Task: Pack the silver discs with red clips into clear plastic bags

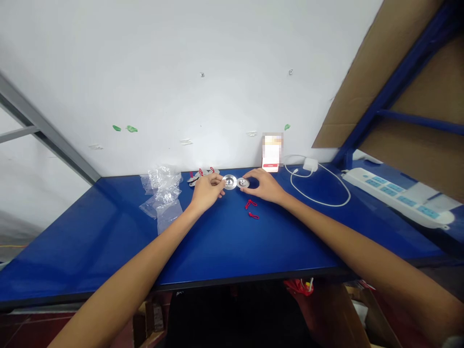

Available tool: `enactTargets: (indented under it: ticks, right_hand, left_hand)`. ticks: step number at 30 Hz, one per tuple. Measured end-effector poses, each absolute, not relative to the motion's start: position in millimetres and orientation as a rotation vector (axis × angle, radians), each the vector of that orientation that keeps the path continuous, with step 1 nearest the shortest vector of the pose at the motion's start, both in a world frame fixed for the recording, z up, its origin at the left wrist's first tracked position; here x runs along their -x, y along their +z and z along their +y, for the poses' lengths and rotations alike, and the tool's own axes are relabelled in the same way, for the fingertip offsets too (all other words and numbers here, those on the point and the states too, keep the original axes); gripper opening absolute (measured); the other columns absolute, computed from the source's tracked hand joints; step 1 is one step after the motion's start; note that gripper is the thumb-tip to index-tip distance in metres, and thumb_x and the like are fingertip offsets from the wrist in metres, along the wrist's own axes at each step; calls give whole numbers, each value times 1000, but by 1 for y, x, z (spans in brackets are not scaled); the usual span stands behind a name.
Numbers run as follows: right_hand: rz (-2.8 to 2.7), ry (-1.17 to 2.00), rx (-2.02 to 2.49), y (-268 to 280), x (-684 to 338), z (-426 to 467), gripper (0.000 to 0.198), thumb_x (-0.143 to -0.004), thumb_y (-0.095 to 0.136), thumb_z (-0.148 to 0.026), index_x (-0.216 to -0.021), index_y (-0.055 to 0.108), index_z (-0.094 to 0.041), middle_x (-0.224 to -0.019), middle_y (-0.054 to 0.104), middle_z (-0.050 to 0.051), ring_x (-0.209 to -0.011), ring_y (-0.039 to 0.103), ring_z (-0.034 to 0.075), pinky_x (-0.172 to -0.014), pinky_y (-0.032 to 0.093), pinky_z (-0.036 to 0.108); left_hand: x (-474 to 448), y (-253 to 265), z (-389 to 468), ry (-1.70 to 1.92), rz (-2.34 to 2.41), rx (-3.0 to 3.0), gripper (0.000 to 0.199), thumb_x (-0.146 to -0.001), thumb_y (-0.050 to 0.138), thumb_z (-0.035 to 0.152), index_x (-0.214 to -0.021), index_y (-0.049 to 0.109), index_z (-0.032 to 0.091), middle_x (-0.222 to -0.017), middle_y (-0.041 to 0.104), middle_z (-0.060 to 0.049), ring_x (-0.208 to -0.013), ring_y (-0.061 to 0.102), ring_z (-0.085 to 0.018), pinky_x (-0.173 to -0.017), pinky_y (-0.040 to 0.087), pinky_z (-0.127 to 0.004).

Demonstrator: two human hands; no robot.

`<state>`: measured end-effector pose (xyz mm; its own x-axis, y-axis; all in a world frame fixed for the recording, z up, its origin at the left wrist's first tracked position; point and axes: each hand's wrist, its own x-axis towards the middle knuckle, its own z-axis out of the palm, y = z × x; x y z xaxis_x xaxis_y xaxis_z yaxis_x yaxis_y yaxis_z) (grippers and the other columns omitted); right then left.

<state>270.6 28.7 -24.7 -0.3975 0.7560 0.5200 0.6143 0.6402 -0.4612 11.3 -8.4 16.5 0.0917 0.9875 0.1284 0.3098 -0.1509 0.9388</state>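
My left hand (208,191) pinches the edge of a shiny silver metal disc (229,182) with a raised or dished round middle. My right hand (265,185) grips a smaller-looking silver metal disc (242,183) between thumb and fingers, a dark spot showing at its centre. The two discs are side by side, their edges close or touching; I cannot tell which. Several red cord loops (251,204) lie on the blue tabletop (217,246) below my right hand. Behind my left hand sits a small pile of silver discs with red loops (193,179), partly hidden.
Crumpled clear plastic bags (165,191) lie left of my left hand. A lit phone (271,153) leans against the white wall (232,87). To its right are a white charger (310,165) with a looping cable and a long power strip (397,195).
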Motion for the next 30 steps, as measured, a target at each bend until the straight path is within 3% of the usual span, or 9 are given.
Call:
enactTargets:
  ticks: [8, 30]
  right_hand:
    - [-2152, 270, 1031, -31, -273, 34, 36, -87, 88, -44, -117, 79, -25, -123, 80, 10, -116, 72, 33, -106, 54, 52]
    - [-2245, 292, 1015, -20, -272, 28, 36, -92, 84, -39, -125, 82, -25, -119, 83, 8, -110, 73, 32, -100, 57, 50]
  left_hand:
    - [-12, 14, -9, 1086, 1236, -1625, 14, -92, 76, 31, -94, 77, 17, -71, 76, -4, -58, 69, -15, -53, 54, -23]
    - [-11, 13, -9, 1075, 1216, -1652, 17, -93, 77, 34, -93, 78, 17, -71, 75, -4, -60, 70, -16, -56, 56, -24]
